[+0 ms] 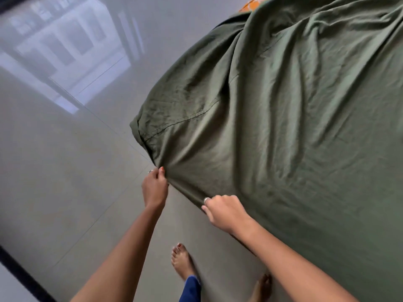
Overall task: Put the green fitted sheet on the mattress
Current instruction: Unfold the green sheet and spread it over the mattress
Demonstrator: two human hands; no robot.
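Note:
The green fitted sheet (283,118) lies wrinkled over the mattress and fills the right half of the head view. Only a small orange patterned patch of the mattress (254,3) shows at the top edge. My left hand (154,188) pinches the sheet's hem at the near corner, where the cloth bunches into folds. My right hand (225,211) is closed on the same hem a little further right, along the near side. A stitched corner seam runs up and to the right from the corner.
A glossy grey tiled floor (72,171) spreads to the left and below, with a window reflection at upper left. My bare feet (182,261) stand close to the bed's edge. A dark strip (19,277) crosses the bottom-left corner.

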